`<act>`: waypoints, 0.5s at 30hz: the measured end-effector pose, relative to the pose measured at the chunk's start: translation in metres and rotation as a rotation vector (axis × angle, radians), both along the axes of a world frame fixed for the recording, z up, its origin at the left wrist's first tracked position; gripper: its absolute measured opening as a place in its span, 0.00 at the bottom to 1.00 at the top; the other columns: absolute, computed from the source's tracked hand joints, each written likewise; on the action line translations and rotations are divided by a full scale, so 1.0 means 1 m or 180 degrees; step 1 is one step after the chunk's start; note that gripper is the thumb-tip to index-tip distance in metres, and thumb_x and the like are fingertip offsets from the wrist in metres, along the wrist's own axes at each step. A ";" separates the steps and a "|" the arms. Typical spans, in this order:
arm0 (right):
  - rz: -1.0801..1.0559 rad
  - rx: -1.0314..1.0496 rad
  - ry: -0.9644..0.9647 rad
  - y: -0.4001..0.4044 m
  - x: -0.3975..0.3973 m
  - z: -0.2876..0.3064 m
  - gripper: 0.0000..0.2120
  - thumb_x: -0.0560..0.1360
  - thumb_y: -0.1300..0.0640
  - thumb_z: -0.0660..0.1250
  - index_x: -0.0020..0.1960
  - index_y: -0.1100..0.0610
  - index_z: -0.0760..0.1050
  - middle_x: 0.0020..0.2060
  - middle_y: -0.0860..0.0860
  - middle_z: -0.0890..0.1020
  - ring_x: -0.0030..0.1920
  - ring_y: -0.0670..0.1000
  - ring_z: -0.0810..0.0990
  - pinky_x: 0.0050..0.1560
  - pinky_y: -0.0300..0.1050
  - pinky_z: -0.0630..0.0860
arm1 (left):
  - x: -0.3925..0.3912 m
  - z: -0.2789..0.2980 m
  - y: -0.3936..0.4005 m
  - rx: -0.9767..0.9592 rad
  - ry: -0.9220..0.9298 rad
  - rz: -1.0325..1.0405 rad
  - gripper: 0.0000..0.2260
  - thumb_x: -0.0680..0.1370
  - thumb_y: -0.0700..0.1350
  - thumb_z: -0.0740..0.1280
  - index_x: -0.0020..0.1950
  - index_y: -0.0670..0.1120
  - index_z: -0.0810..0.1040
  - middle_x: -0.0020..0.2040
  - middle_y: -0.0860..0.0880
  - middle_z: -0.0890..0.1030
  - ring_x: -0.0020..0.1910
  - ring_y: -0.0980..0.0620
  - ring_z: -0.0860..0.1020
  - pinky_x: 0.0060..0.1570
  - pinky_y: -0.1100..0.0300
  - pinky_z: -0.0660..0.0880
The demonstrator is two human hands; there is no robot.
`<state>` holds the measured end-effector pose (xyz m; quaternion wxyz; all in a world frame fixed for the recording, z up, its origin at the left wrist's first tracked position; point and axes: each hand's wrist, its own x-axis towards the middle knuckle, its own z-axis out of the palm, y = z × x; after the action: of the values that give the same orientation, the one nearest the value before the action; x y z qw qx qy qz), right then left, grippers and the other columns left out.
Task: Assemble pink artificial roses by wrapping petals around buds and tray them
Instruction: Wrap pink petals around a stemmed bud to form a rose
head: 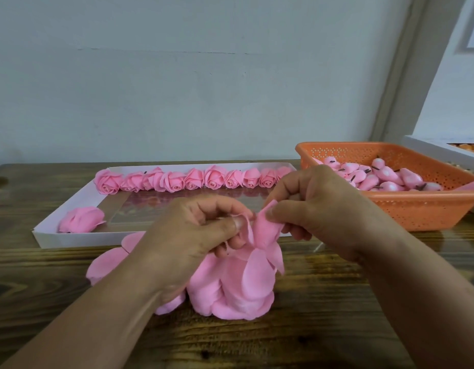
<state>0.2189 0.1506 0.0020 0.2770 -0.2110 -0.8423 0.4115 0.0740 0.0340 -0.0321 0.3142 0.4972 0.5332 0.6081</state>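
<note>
Both hands pinch pink petals (pixel 259 251): left hand (pixel 201 230) steadies, right hand (pixel 318 209) folds one over; white tray (pixel 52 235) w/ finished roses (pixel 188 179) waits far left.

The dark brown wooden table (pixel 323 302) shows strong grain under a slight sheen. The soft pink petals (pixel 238 283) look matt and foam-like. The shallow white tray (pixel 78 239) seems matt card with a glossy reflective floor. The perforated orange basket (pixel 422 209) is plastic; its pink buds (pixel 390 178) look smooth and faintly shiny.
</note>
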 end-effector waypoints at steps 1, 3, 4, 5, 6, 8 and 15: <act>0.0010 -0.0009 0.0009 -0.001 0.000 0.001 0.04 0.68 0.67 0.70 0.34 0.62 0.80 0.20 0.50 0.77 0.22 0.46 0.72 0.23 0.37 0.68 | -0.001 0.002 -0.002 0.0045 0.0138 -0.0115 0.06 0.65 0.41 0.74 0.37 0.52 0.85 0.37 0.40 0.82 0.28 0.59 0.77 0.28 0.69 0.71; 0.0045 -0.0043 0.0021 -0.003 0.000 0.001 0.04 0.68 0.66 0.70 0.35 0.62 0.80 0.20 0.50 0.76 0.22 0.45 0.72 0.23 0.35 0.68 | -0.002 0.005 -0.005 0.0177 0.0382 -0.0393 0.10 0.67 0.38 0.71 0.36 0.54 0.85 0.42 0.46 0.83 0.29 0.60 0.77 0.29 0.69 0.72; 0.0082 -0.0078 0.0020 -0.005 -0.001 0.001 0.04 0.69 0.66 0.70 0.35 0.62 0.79 0.20 0.49 0.76 0.21 0.45 0.72 0.23 0.35 0.68 | 0.000 0.005 -0.005 0.0262 0.0464 -0.0470 0.11 0.68 0.38 0.69 0.36 0.55 0.85 0.42 0.50 0.83 0.29 0.60 0.77 0.30 0.69 0.72; 0.0127 -0.0119 0.0022 -0.007 -0.002 0.000 0.05 0.69 0.66 0.70 0.35 0.63 0.79 0.19 0.49 0.76 0.21 0.44 0.72 0.23 0.35 0.68 | 0.001 0.005 -0.004 0.0352 0.0522 -0.0469 0.11 0.68 0.38 0.69 0.36 0.55 0.85 0.41 0.53 0.82 0.30 0.60 0.76 0.30 0.69 0.72; 0.0164 -0.0150 0.0022 -0.008 -0.004 -0.001 0.05 0.70 0.66 0.69 0.35 0.62 0.78 0.19 0.49 0.76 0.21 0.44 0.71 0.23 0.35 0.68 | 0.003 0.004 -0.004 0.0439 0.0549 -0.0400 0.11 0.68 0.39 0.69 0.36 0.55 0.85 0.39 0.55 0.82 0.29 0.59 0.76 0.30 0.69 0.72; 0.0185 -0.0174 0.0029 -0.011 -0.005 -0.002 0.07 0.71 0.66 0.68 0.35 0.61 0.78 0.20 0.49 0.76 0.21 0.44 0.71 0.23 0.36 0.67 | 0.006 0.003 -0.002 0.0585 0.0577 -0.0157 0.07 0.68 0.41 0.72 0.37 0.54 0.85 0.38 0.56 0.81 0.29 0.59 0.75 0.30 0.69 0.72; 0.0177 -0.0238 0.0024 -0.014 -0.005 -0.001 0.05 0.72 0.67 0.68 0.37 0.64 0.78 0.20 0.49 0.76 0.21 0.45 0.72 0.25 0.41 0.69 | 0.016 0.001 0.001 0.0653 0.0785 0.0580 0.08 0.70 0.41 0.71 0.43 0.55 0.82 0.37 0.50 0.81 0.31 0.48 0.78 0.31 0.64 0.76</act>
<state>0.2140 0.1368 0.0014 0.2605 -0.1962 -0.8308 0.4510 0.0905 0.0348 -0.0309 0.1377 0.5470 0.5457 0.6197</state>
